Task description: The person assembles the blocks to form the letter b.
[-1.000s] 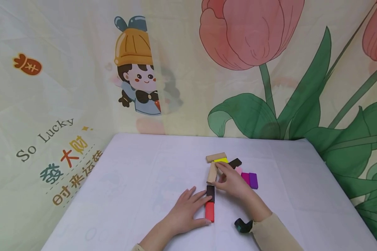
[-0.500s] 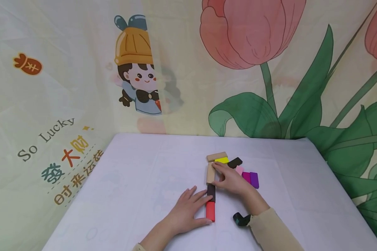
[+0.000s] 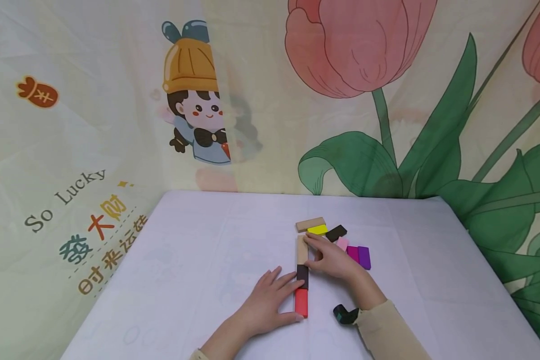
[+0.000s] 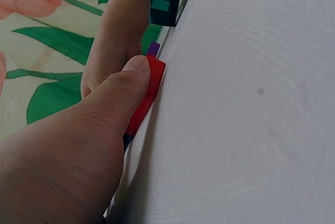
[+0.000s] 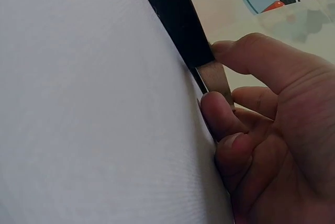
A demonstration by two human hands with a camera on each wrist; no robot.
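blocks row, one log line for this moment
right hand: pinches tan block | left hand: touches red block | black block between

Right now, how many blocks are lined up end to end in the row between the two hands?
3: the red block nearest the person, by the left hand; the dark block in the middle; the tan block farthest, held by the right hand.

Smooth matt white cloth table cover [image 3: 198,260] | bare pale wooden block [image 3: 301,249], matt | red painted block [image 3: 300,302], slight satin sheen | printed fabric backdrop [image 3: 94,125], creased
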